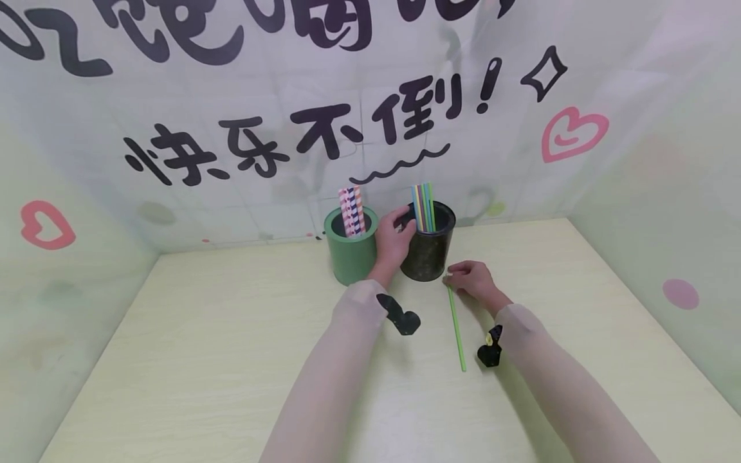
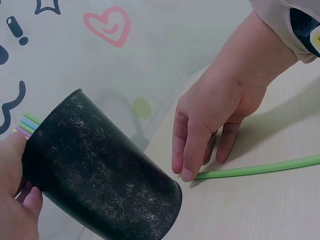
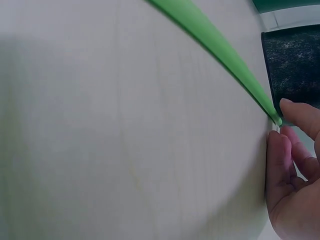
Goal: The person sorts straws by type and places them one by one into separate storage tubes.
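Observation:
My left hand (image 1: 393,241) grips the black cup (image 1: 425,257) at its left side, fingers up by the rim. Several colored straws (image 1: 424,207) stand in this cup; in the left wrist view it looks tilted, with the straw tops (image 2: 27,124) showing past its rim. A single green straw (image 1: 457,328) lies on the table in front of the cup. At its far end is my right hand (image 1: 475,280), fingertips down by the tabletop. The right wrist view shows the thumb (image 3: 300,117) held apart from the other fingers, with the straw's tip between them.
A green cup (image 1: 350,260) with several patterned paper straws (image 1: 352,212) stands just left of my left hand. The pale wooden table (image 1: 220,360) ends at a printed backdrop (image 1: 278,83) behind both cups, with side walls at left and right.

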The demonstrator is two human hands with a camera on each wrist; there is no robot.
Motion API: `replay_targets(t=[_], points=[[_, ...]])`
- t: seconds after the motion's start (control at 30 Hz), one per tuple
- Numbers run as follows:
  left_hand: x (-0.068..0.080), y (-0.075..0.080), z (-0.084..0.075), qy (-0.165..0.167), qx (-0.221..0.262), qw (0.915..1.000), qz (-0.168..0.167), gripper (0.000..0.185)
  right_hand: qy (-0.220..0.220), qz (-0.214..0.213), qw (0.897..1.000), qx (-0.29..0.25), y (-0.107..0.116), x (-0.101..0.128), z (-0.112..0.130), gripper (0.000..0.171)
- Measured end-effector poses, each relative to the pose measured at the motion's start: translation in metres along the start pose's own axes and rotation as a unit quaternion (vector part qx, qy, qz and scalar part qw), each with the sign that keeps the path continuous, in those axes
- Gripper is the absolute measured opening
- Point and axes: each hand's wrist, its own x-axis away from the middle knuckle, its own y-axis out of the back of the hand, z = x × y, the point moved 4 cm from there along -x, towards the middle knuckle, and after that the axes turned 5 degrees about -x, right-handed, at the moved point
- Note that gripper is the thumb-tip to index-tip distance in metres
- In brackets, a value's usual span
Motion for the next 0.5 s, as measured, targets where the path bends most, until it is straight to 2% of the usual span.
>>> replay_targets(t=[0.5], points=[[0.0001,-0.0003,-0.0004,0.003,0.003,1.0,0.003,0.035,-0.007,-0.017,0.998,0.057,0.0001,-0.0001,0.0064,0.035]])
